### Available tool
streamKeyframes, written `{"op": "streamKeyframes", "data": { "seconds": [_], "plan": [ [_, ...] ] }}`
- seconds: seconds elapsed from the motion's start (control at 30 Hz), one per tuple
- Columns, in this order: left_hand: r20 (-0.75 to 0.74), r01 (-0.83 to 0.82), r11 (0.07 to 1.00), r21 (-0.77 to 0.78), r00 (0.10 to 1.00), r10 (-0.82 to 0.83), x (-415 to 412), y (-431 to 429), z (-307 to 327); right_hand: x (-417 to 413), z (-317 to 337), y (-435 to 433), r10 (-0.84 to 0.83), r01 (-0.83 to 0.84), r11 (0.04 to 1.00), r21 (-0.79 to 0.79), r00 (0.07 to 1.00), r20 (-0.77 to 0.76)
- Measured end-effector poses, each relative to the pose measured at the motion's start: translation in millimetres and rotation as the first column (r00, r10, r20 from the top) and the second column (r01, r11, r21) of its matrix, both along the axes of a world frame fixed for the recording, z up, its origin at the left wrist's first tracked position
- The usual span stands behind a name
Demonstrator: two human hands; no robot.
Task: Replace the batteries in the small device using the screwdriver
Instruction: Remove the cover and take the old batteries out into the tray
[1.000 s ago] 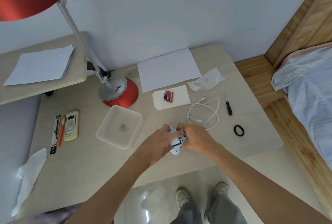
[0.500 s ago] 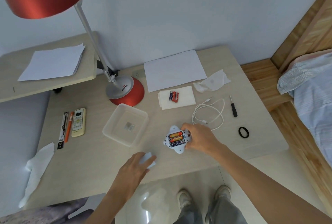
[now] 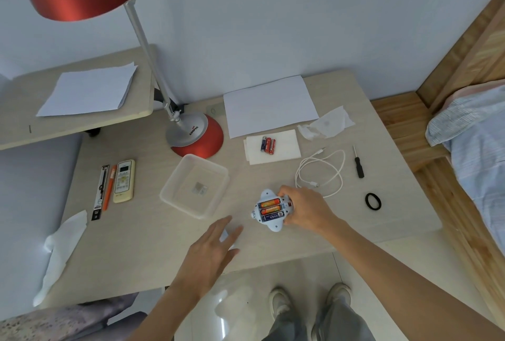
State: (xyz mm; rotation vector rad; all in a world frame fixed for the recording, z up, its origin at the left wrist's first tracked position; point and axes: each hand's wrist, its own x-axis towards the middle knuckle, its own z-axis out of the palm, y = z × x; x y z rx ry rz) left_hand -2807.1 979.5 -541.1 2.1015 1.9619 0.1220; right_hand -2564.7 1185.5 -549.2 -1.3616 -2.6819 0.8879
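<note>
The small white device (image 3: 269, 211) sits on the desk (image 3: 142, 237) not far from the front edge, a bit right of the middle. Its back is open, and three batteries (image 3: 271, 208) lie inside it in a row. The right hand (image 3: 303, 208) is wrapped around the right side of the device and holds it tight. The left hand (image 3: 211, 252) lies flat and spread out near the front edge, well apart from the device, with a small white piece (image 3: 228, 234) under its fingers. I cannot tell if it grips that piece.

Three more batteries (image 3: 268, 145) lie on a folded white paper (image 3: 284, 146) toward the back edge. The screwdriver (image 3: 358, 163) lies alone near the right edge, past the looped white cable (image 3: 322, 171). A black ring (image 3: 373, 201) lies close to the right front corner. A clear plastic box (image 3: 195, 186) stands just left of the device. The desk is bare between the box and the left edge near the front.
</note>
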Motion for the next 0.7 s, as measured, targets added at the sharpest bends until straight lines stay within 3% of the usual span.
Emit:
{"op": "streamKeyframes", "data": {
  "seconds": [0.33,0.7],
  "plan": [
    [-0.039,0.159,0.987,-0.012,0.986,-0.159,28,80,16,-1,2,0,-0.004,0.004,1.000,-0.013,1.000,0.009],
    [-0.055,0.297,0.954,-0.049,0.952,-0.300,26,113,9,0,0,0,0.009,-0.009,1.000,0.013,1.000,-0.011]
  ]
}}
